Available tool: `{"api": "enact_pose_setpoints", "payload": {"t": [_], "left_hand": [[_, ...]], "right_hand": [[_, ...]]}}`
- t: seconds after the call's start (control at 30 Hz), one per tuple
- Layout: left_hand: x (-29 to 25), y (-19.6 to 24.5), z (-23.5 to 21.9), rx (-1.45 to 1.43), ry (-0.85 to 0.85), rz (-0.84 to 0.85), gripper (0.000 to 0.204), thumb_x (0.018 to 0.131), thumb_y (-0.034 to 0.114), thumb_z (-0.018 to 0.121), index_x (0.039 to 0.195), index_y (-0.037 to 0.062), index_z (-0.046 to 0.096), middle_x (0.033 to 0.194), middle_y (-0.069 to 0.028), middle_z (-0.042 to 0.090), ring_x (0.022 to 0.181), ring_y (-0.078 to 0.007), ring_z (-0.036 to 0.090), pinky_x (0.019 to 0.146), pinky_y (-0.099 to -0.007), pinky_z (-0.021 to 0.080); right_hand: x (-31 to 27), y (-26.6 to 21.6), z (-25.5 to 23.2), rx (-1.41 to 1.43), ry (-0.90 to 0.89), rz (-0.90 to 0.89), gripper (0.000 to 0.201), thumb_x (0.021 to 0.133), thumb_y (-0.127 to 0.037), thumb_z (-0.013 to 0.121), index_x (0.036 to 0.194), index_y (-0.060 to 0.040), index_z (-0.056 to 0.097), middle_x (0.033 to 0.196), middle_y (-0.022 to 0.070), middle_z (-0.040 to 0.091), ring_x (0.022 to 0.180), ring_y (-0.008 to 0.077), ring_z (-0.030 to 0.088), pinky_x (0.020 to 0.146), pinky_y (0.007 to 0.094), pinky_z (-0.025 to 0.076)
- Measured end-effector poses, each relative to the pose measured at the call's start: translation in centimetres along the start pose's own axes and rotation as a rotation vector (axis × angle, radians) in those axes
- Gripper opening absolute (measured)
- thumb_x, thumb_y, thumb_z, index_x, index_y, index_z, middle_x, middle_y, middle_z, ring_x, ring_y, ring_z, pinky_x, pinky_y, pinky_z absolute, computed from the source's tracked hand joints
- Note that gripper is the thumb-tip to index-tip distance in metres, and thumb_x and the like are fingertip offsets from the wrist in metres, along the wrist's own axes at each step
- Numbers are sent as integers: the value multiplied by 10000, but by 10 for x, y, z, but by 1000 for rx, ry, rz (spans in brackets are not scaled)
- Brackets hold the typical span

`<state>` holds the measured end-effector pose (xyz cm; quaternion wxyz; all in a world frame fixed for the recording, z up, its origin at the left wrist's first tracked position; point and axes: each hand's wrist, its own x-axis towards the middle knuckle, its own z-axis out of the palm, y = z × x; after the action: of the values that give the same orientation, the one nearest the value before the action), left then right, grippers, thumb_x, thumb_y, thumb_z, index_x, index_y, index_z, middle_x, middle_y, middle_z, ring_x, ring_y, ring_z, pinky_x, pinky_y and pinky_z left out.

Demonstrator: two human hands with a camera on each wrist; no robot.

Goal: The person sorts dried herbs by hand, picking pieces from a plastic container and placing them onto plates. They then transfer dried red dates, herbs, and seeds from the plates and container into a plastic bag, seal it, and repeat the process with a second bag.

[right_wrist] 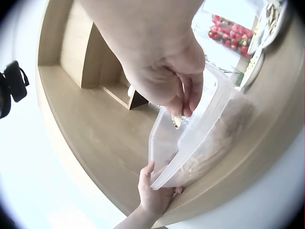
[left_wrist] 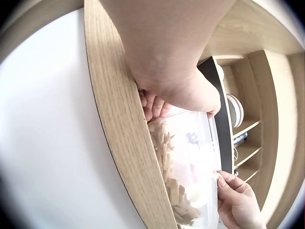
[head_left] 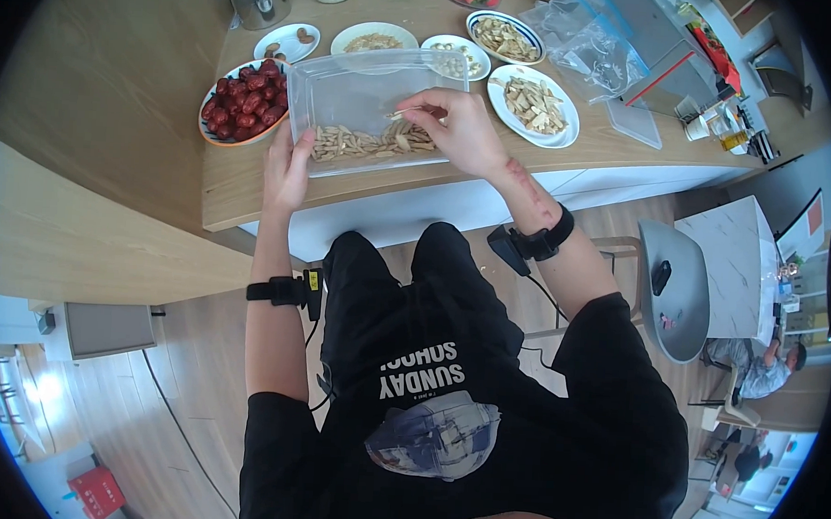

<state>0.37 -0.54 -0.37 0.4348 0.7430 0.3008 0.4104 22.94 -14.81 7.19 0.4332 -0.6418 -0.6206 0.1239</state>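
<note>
A clear plastic container stands tilted at the counter's front edge, its open side facing me. Pale, beige dried slices have gathered along its lower wall. My left hand grips the container's left end, thumb on the rim and fingers curled below. Over the opening, my right hand pinches a small pale slice with a dark spot between thumb and fingertips. In the left wrist view, the slices show in the container beside the wooden edge.
A bowl of red dates stands left of the container. Behind and right are small plates, including a white plate of pale slices and a blue-rimmed bowl. Plastic bags and a flat clear lid lie farther right.
</note>
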Motion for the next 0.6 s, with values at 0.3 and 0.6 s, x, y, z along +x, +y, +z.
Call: {"api": "enact_pose_setpoints", "payload": {"t": [0.3,0.6], "left_hand": [[-2,5,0,-6,9,-2,488,1004,353,527,1318,-20,541,1179,-182,665,1099,-262,616,961,-367,442],[1,-1,-1,62,3,-18,490,991,376,537,1283,-17,562,1083,-189,686,998,-266,644,894,-382,470]], "right_hand": [[-2,27,-41,219,463,12,189,951,-148,663,1012,26,702,810,62,730,717,97,669,672,253,536],[-19,123,-98,241,231,519,201,909,-174,722,902,27,731,706,34,670,617,76,606,560,229,498]]}}
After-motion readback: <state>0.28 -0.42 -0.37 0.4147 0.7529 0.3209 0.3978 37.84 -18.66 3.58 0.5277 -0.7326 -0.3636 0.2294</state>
